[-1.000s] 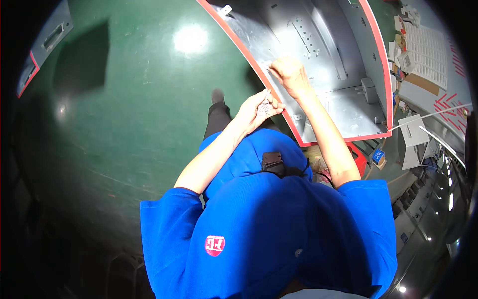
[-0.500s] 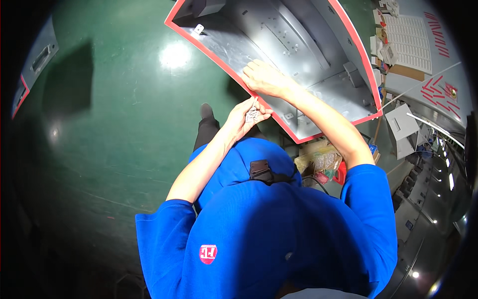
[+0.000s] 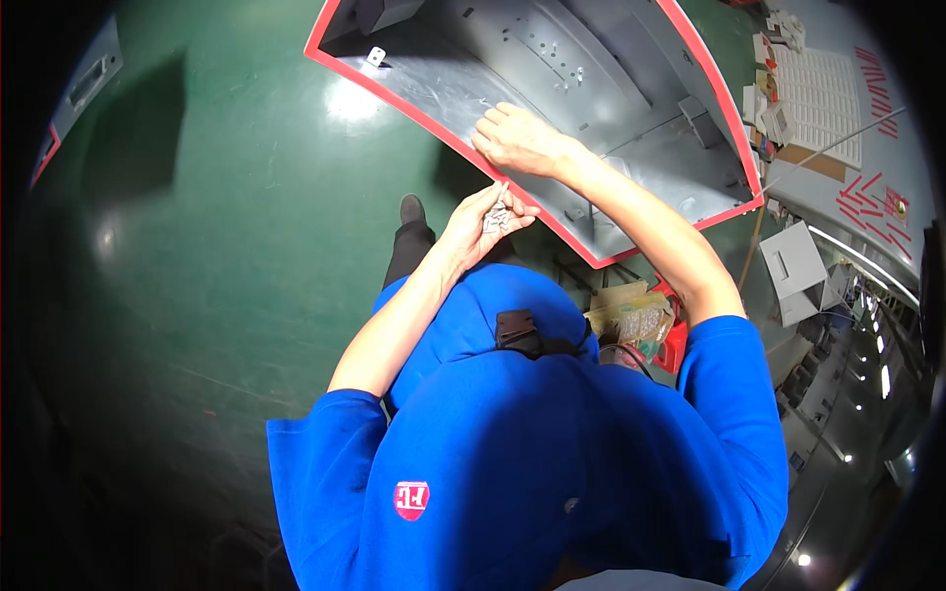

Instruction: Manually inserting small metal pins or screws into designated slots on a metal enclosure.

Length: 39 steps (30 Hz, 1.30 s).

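Note:
A large grey metal casing [image 3: 448, 106] with a red-edged rim lies open in front of me, its hollow interior facing up. My left hand [image 3: 473, 229] is at its near rim, fingers curled around several small whitish-grey pieces [image 3: 497, 218]; their exact kind is too small to tell. My right hand [image 3: 517, 140] reaches over the rim and is closed just inside the casing, near its inner wall. Whatever its fingers pinch, if anything, is hidden. A small white bracket [image 3: 375, 56] sits on the inner wall to the left of my right hand.
Beneath the casing's near corner are a red container [image 3: 672, 345] and plastic-wrapped parts [image 3: 641, 323]. At the right stands a grey table [image 3: 847, 108] with red strips and a white sheet. A white box-like panel [image 3: 791, 264] stands below it. Green floor [image 3: 246, 246] stretches left.
The casing appears slightly higher and its left corner farther left in view. My right hand has shifted slightly left and up; my left hand still holds the small pieces near the rim.

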Available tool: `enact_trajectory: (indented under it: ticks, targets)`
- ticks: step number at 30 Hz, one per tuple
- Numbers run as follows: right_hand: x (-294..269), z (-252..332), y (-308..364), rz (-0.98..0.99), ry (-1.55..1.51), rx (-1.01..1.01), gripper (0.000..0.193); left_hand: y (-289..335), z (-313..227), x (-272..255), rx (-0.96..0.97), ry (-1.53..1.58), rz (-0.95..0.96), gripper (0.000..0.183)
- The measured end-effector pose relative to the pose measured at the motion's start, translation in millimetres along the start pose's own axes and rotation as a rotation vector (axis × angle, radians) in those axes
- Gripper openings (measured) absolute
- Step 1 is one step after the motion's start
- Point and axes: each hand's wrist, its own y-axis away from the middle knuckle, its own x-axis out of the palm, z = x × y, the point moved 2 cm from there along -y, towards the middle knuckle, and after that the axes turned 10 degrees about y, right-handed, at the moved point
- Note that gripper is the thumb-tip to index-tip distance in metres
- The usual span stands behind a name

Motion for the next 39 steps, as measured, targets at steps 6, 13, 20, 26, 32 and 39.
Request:
enact_trajectory:
  ticks: [6,13,20,26,32,39]
  targets:
    - [1.2,5.1,8.7,0.010,-0.017,0.022,0.011,14.5,8.0,8.0,0.026,0.076,0.019,0.032]
    - [-47.3,-1.7,30.5,-0.014,-0.557,0.543,0.023,24.8,21.4,22.2,0.204,0.453,-0.036,0.028]
    - [-95.8,71.1,67.2,-0.053,-0.604,0.355,0.021,20.5,38.6,10.8,0.184,0.466,0.191,0.023]
    - [-82.5,93.6,78.8,-0.089,-0.463,0.386,0.020,25.1,48.1,5.1,0.194,0.382,0.127,0.025]
    - [-77.5,114.9,85.7,-0.201,-0.427,0.536,0.016,28.3,56.5,15.2,0.189,0.346,-0.003,0.027]
    - [-84.6,112.4,95.7,-0.274,-0.460,0.594,0.018,17.5,60.1,8.6,0.145,0.383,0.149,0.028]
